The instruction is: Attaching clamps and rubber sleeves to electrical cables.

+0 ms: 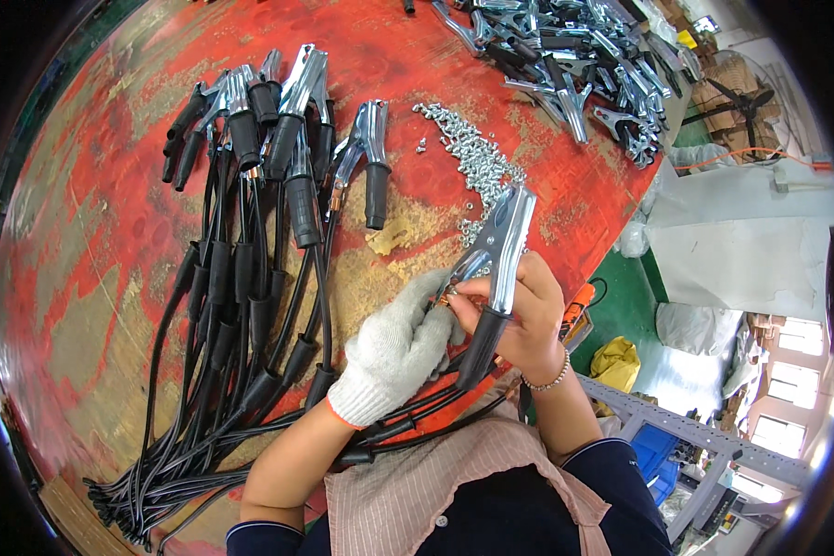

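A silver spring clamp (508, 243) with a black handle sleeve (483, 350) is held up in front of me, jaws pointing away. My left hand (398, 338), in a white knitted glove, is closed around the clamp's other handle, which it mostly hides. My right hand (525, 315), bare with a beaded bracelet, reaches behind the clamp. Its thumb and finger are pinched together by a small copper-coloured lug (445, 297) between the handles; whatever lies in the pinch is too small to make out. Black cables (426, 404) run below my hands.
Left on the worn red table (92, 241) lie several clamps (292, 102) joined to a bundle of black cables (180, 445). Small bolts and nuts (477, 153) are strewn beyond my hands. A heap of loose clamps (565, 65) fills the far right, near the table edge.
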A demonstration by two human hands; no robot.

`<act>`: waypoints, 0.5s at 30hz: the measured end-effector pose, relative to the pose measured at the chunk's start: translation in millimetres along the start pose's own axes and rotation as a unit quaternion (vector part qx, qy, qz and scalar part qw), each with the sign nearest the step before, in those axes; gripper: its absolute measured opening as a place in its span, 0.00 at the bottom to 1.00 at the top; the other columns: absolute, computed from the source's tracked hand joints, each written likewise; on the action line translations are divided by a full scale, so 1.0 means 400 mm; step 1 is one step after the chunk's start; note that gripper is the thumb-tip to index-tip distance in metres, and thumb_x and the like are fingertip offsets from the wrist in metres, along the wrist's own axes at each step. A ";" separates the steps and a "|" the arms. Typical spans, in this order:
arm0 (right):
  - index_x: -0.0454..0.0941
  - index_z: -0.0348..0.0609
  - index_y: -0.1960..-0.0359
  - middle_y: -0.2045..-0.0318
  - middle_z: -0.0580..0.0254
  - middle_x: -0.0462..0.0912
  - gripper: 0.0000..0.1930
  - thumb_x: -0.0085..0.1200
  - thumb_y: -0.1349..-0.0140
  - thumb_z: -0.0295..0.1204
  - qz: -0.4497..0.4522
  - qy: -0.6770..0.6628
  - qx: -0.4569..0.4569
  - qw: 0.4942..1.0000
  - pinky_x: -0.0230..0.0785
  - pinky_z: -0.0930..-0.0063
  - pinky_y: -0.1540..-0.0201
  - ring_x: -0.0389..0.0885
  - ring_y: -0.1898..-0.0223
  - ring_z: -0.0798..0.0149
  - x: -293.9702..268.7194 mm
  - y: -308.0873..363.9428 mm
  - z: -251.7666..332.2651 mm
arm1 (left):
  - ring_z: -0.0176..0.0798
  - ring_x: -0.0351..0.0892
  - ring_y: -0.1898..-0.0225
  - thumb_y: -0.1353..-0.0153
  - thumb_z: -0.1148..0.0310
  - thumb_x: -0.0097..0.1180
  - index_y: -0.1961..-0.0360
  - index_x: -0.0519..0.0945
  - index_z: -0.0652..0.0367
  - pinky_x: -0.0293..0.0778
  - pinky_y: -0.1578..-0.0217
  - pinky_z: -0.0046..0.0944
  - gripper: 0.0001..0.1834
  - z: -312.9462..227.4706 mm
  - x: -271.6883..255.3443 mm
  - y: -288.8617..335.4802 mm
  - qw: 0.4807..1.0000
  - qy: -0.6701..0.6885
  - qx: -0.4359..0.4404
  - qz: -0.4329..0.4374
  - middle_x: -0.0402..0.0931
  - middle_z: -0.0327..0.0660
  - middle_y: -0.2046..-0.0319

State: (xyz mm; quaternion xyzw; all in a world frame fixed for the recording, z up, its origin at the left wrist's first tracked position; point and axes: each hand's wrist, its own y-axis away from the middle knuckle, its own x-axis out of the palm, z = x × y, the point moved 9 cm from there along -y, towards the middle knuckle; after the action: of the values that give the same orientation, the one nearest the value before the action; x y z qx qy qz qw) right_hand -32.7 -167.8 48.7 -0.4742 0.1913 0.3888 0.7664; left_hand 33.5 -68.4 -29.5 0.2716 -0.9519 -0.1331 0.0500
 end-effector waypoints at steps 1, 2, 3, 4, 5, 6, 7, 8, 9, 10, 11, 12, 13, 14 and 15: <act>0.83 0.51 0.70 0.78 0.68 0.74 0.14 0.72 0.61 0.27 -0.002 0.001 0.000 1.000 0.62 0.70 0.75 0.71 0.78 0.62 0.000 0.001 0.000 | 0.29 0.76 0.80 0.35 0.70 0.46 0.43 0.69 0.61 0.74 0.77 0.31 0.19 -0.001 0.001 0.001 1.000 0.003 0.000 0.001 0.78 0.38 0.78; 0.83 0.50 0.71 0.78 0.68 0.74 0.13 0.72 0.61 0.27 -0.005 0.002 0.000 1.000 0.62 0.70 0.76 0.71 0.78 0.62 0.000 0.001 0.001 | 0.29 0.76 0.80 0.35 0.70 0.45 0.43 0.69 0.61 0.74 0.77 0.31 0.19 -0.002 0.002 0.002 1.000 0.005 0.000 0.002 0.78 0.38 0.78; 0.83 0.50 0.71 0.78 0.68 0.74 0.13 0.72 0.61 0.27 -0.008 0.002 0.000 1.000 0.62 0.70 0.76 0.71 0.78 0.62 -0.001 0.002 0.002 | 0.29 0.76 0.80 0.35 0.71 0.45 0.43 0.68 0.61 0.74 0.77 0.31 0.19 -0.003 0.002 0.003 1.000 0.002 0.001 0.004 0.78 0.38 0.78; 0.83 0.50 0.71 0.78 0.68 0.74 0.13 0.72 0.61 0.27 -0.009 -0.001 -0.006 1.000 0.62 0.70 0.76 0.71 0.78 0.62 0.001 0.003 0.003 | 0.29 0.76 0.80 0.35 0.71 0.45 0.43 0.68 0.62 0.73 0.77 0.31 0.19 -0.001 0.001 0.003 1.000 -0.001 0.002 0.006 0.78 0.38 0.78; 0.83 0.51 0.71 0.79 0.68 0.74 0.13 0.72 0.61 0.27 -0.010 -0.005 -0.012 1.000 0.62 0.70 0.76 0.71 0.78 0.62 0.002 0.005 0.004 | 0.29 0.76 0.80 0.35 0.71 0.45 0.43 0.68 0.62 0.73 0.77 0.31 0.19 -0.001 0.001 0.004 1.000 -0.005 0.003 0.008 0.78 0.38 0.78; 0.83 0.51 0.70 0.79 0.68 0.73 0.13 0.71 0.61 0.28 -0.011 -0.009 -0.018 1.000 0.62 0.70 0.76 0.71 0.78 0.62 0.003 0.006 0.006 | 0.29 0.76 0.80 0.35 0.71 0.45 0.43 0.68 0.62 0.73 0.78 0.31 0.19 -0.002 0.001 0.005 1.000 -0.004 0.006 0.007 0.77 0.38 0.78; 0.83 0.51 0.70 0.79 0.68 0.73 0.13 0.71 0.61 0.27 -0.012 -0.010 -0.019 1.000 0.62 0.70 0.76 0.71 0.78 0.62 0.004 0.007 0.006 | 0.29 0.76 0.80 0.35 0.71 0.45 0.43 0.68 0.62 0.73 0.78 0.31 0.19 -0.003 0.001 0.005 1.000 -0.002 0.009 0.007 0.77 0.38 0.78; 0.83 0.51 0.70 0.79 0.68 0.73 0.14 0.71 0.60 0.27 -0.013 -0.012 -0.020 1.000 0.61 0.70 0.76 0.71 0.78 0.62 0.004 0.007 0.005 | 0.29 0.75 0.80 0.35 0.71 0.45 0.43 0.68 0.62 0.73 0.78 0.31 0.19 -0.003 0.001 0.005 1.000 -0.001 0.011 0.006 0.77 0.38 0.78; 0.83 0.51 0.69 0.79 0.68 0.72 0.14 0.71 0.60 0.27 -0.014 -0.014 -0.021 1.000 0.61 0.70 0.76 0.71 0.78 0.62 0.005 0.009 0.005 | 0.28 0.75 0.80 0.35 0.72 0.45 0.43 0.68 0.63 0.73 0.78 0.31 0.19 0.001 0.002 0.006 1.000 0.006 0.014 0.006 0.77 0.38 0.77; 0.83 0.52 0.69 0.79 0.67 0.72 0.14 0.71 0.60 0.28 -0.013 -0.010 -0.020 1.000 0.61 0.69 0.76 0.71 0.78 0.62 0.006 0.010 0.002 | 0.28 0.75 0.80 0.35 0.72 0.45 0.43 0.68 0.63 0.73 0.78 0.31 0.19 0.004 0.004 0.005 1.000 0.013 0.018 0.005 0.77 0.38 0.77; 0.83 0.52 0.68 0.79 0.67 0.72 0.14 0.71 0.60 0.28 -0.011 -0.005 -0.018 1.000 0.61 0.69 0.76 0.71 0.78 0.62 0.008 0.014 -0.001 | 0.28 0.75 0.80 0.35 0.72 0.45 0.43 0.68 0.63 0.73 0.78 0.30 0.19 0.005 0.005 0.005 1.000 0.019 0.022 0.005 0.77 0.38 0.77; 0.84 0.53 0.68 0.79 0.67 0.71 0.14 0.71 0.60 0.28 -0.010 -0.001 -0.016 1.000 0.60 0.69 0.76 0.71 0.78 0.61 0.008 0.018 -0.002 | 0.28 0.75 0.80 0.34 0.72 0.45 0.43 0.68 0.63 0.73 0.78 0.30 0.19 0.010 0.006 0.007 1.000 0.022 0.004 0.005 0.77 0.39 0.76; 0.84 0.51 0.69 0.78 0.66 0.73 0.14 0.71 0.60 0.26 0.006 -0.004 -0.004 1.000 0.62 0.68 0.74 0.72 0.76 0.61 0.013 0.014 -0.009 | 0.28 0.75 0.80 0.34 0.72 0.45 0.43 0.68 0.63 0.73 0.77 0.30 0.19 0.003 0.003 0.001 1.000 0.022 -0.007 0.007 0.77 0.39 0.76; 0.84 0.49 0.69 0.76 0.65 0.75 0.13 0.70 0.60 0.24 0.023 -0.006 0.010 1.000 0.65 0.68 0.71 0.74 0.74 0.60 0.015 0.016 -0.013 | 0.28 0.75 0.79 0.34 0.72 0.45 0.43 0.68 0.64 0.72 0.77 0.30 0.19 0.000 0.002 -0.003 1.000 0.022 -0.017 0.010 0.77 0.39 0.75; 0.84 0.47 0.70 0.75 0.65 0.78 0.13 0.70 0.60 0.22 0.039 -0.008 0.024 0.999 0.67 0.68 0.68 0.76 0.72 0.59 0.016 0.023 -0.017 | 0.27 0.75 0.79 0.34 0.71 0.45 0.42 0.68 0.63 0.72 0.77 0.31 0.20 0.007 0.007 -0.002 1.000 0.014 -0.016 0.012 0.77 0.40 0.75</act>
State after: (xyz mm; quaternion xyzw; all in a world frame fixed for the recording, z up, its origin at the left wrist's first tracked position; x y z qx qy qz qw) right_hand -35.3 -168.7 36.1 -0.4450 0.2131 0.4177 0.7630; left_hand 31.2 -69.9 -32.4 0.2613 -0.9519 -0.1442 0.0697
